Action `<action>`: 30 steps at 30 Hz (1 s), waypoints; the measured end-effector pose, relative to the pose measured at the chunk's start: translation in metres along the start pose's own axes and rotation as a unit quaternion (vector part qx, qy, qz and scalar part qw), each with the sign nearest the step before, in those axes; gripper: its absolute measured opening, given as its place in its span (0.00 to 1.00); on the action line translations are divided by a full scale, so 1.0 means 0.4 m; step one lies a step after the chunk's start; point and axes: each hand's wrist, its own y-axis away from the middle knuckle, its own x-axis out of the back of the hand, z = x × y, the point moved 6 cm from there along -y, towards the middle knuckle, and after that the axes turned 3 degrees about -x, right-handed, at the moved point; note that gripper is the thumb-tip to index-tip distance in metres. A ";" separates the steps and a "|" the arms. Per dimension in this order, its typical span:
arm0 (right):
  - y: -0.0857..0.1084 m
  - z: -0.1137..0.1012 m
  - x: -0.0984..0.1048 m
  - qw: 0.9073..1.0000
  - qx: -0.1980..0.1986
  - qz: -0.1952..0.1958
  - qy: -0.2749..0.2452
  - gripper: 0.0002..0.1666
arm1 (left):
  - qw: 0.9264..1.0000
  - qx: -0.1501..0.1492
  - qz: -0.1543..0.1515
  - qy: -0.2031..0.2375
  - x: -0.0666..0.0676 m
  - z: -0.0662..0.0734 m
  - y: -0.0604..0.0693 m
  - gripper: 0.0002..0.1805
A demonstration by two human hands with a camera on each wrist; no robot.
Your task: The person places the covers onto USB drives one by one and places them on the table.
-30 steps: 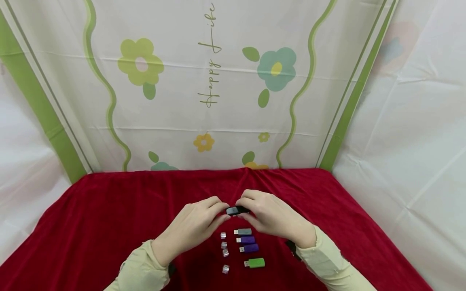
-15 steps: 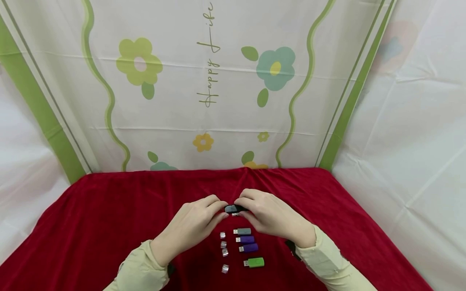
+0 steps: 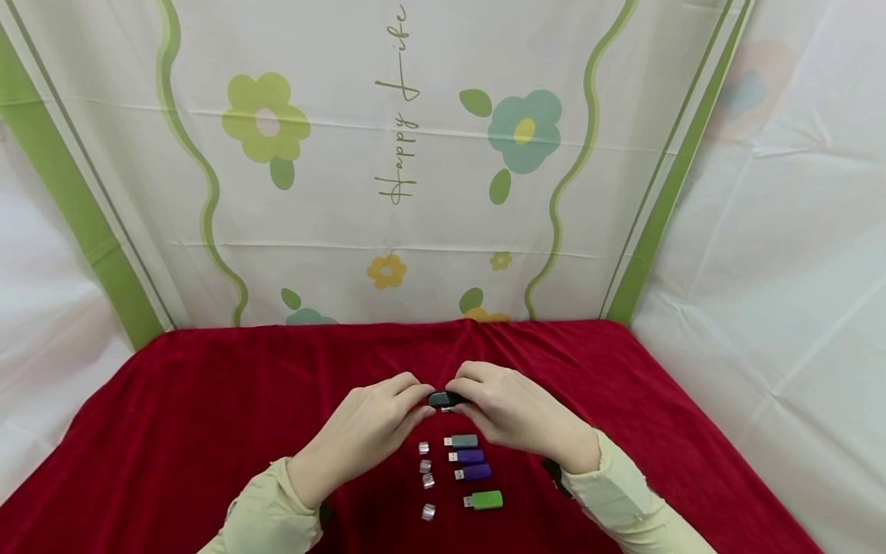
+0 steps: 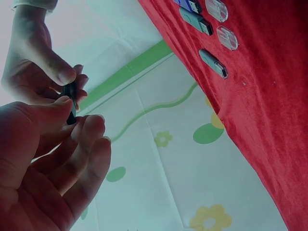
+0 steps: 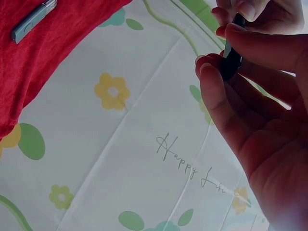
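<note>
A flowered curtain point(image 3: 443, 169) rises right behind the far edge of the red cloth point(image 3: 228, 431), which spreads well past both hands on either side. The left hand point(image 3: 367, 423) and right hand point(image 3: 515, 404) pinch a small black object point(image 3: 443, 398) between them, above the cloth. Five USB sticks point(image 3: 487, 500) lie below: one green, two purple, two grey, one grey partly hidden from the head camera. Just left sit four clear plastic pieces point(image 3: 428, 512).

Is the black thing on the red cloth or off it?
Off: left hand and right hand pinch the black thing, apart from the red cloth in both wrist views.
</note>
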 end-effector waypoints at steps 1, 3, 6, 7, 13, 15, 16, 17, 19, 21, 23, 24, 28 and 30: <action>0.000 -0.001 0.000 1.000 0.001 0.000 0.002 0.09 | 1.000 0.000 -0.001 0.001 -0.001 0.000 0.000 0.11; -0.001 -0.003 0.000 1.000 0.002 0.001 0.005 0.10 | 1.000 -0.002 -0.002 0.000 -0.002 0.000 0.001 0.11; -0.003 -0.006 -0.001 1.000 0.004 0.003 0.011 0.11 | 1.000 -0.004 -0.004 -0.002 -0.003 0.001 0.001 0.11; -0.003 -0.007 -0.002 1.000 0.004 0.005 0.013 0.11 | 1.000 -0.006 -0.004 -0.003 -0.003 0.001 0.002 0.11; -0.004 -0.012 -0.006 1.000 0.003 0.003 0.016 0.12 | 1.000 -0.013 -0.006 -0.008 -0.008 -0.001 0.005 0.11; -0.004 -0.013 -0.008 1.000 0.002 -0.001 0.021 0.12 | 1.000 -0.016 -0.007 -0.011 -0.009 0.000 0.006 0.11; -0.004 -0.014 -0.008 1.000 0.001 -0.003 0.024 0.12 | 1.000 -0.017 -0.008 -0.012 -0.010 0.000 0.007 0.11; -0.004 -0.015 -0.009 1.000 0.001 -0.004 0.027 0.12 | 1.000 -0.019 -0.008 -0.013 -0.010 0.001 0.007 0.11; -0.004 -0.016 -0.010 0.999 0.001 -0.006 0.032 0.12 | 1.000 -0.021 -0.009 -0.013 -0.012 0.002 0.007 0.11; -0.004 -0.017 -0.010 0.999 0.000 -0.005 0.035 0.12 | 1.000 -0.022 -0.010 -0.014 -0.012 0.001 0.007 0.11; -0.004 -0.017 -0.010 0.999 0.000 -0.004 0.037 0.11 | 1.000 -0.021 -0.010 -0.013 -0.013 0.000 0.007 0.11; -0.004 -0.018 -0.010 0.999 0.001 -0.003 0.037 0.11 | 1.000 -0.021 -0.010 -0.012 -0.013 0.000 0.007 0.11; -0.005 -0.020 -0.011 0.999 0.003 0.002 0.037 0.11 | 1.000 -0.021 -0.008 -0.011 -0.015 -0.002 0.009 0.11; -0.004 -0.020 -0.011 0.999 0.004 0.002 0.037 0.11 | 1.000 -0.022 -0.008 -0.011 -0.015 -0.003 0.010 0.10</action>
